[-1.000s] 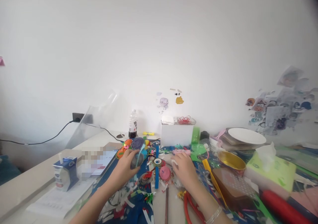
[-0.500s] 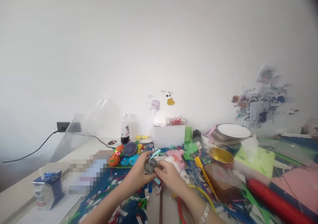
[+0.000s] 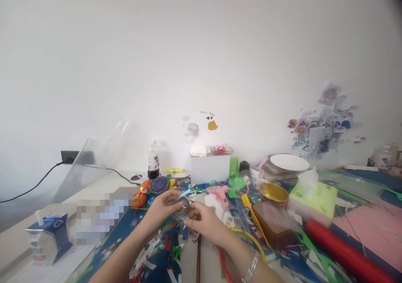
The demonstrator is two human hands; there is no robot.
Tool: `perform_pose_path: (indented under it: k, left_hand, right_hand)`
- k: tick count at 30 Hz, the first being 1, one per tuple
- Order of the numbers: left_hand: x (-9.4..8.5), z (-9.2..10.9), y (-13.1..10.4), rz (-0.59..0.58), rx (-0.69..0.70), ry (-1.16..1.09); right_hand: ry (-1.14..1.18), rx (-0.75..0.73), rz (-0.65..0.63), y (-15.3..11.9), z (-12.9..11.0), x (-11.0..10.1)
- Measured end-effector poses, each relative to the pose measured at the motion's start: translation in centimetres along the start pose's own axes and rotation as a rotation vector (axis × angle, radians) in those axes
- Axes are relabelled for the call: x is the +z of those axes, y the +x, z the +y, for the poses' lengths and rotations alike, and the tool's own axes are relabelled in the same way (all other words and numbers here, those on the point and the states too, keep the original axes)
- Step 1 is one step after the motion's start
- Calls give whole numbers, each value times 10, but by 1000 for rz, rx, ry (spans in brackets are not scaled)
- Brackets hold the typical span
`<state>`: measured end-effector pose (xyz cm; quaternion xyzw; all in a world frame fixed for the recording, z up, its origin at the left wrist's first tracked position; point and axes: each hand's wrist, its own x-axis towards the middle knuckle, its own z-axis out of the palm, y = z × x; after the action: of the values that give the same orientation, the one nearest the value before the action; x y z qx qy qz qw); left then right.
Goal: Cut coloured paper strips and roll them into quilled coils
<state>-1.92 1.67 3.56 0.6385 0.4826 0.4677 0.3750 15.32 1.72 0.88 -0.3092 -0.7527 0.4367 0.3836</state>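
A small round coil [image 3: 181, 209], greyish and ringed like a spiral, is held up between my two hands over the middle of the table. My left hand [image 3: 163, 209] grips its left side, fingers curled around the edge. At the right edge, my right hand [image 3: 203, 220] pinches it with thumb and fingers. Motion blur hides what the coil is made of. A light blue strip shows by its top. Just behind my hands lies a pink glue gun [image 3: 219, 194]. Beyond my left hand sits a dark blue spiral disc [image 3: 160, 185] among orange and blue pieces.
Paper scraps [image 3: 150, 253] litter the blue table cover. To the right are a gold tin [image 3: 274, 192], a brown box [image 3: 276, 228], a tissue pack [image 3: 314, 199] and a red roll [image 3: 342, 249]. A bottle [image 3: 153, 161] and white box [image 3: 210, 168] stand behind, a milk carton [image 3: 48, 239] left.
The coil has turned in my hands and now shows less of its ringed face. Both hands have shifted slightly left, and the whole view has moved a little.
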Motion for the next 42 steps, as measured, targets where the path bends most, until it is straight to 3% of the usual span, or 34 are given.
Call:
perform_pose_path:
  k: [6, 13, 16, 20, 23, 27, 33, 42]
  left_hand:
    - [1, 5, -4, 77, 8, -122]
    - [-14, -5, 3, 256, -48, -345]
    - [-18, -9, 7, 323, -84, -412]
    - [-8, -4, 2, 310, -94, -431]
    - [8, 5, -7, 214, -55, -455]
    - [21, 11, -13, 154, -26, -485]
    - [10, 9, -10, 216, -57, -460]
    - [-10, -8, 5, 354, -60, -587]
  right_hand:
    - [18, 81, -9, 4, 8, 1]
    - [-187, 102, -150, -3, 2, -8]
    - [-283, 31, -177, -4, 2, -6]
    - [-311, -131, -27, -2, -3, 2]
    - [-152, -132, 88, -1, -7, 6]
    - [-14, -90, 88, 0, -6, 3]
    - [-6, -93, 153, 6, 0, -12]
    - [239, -151, 328, 6, -1, -32]
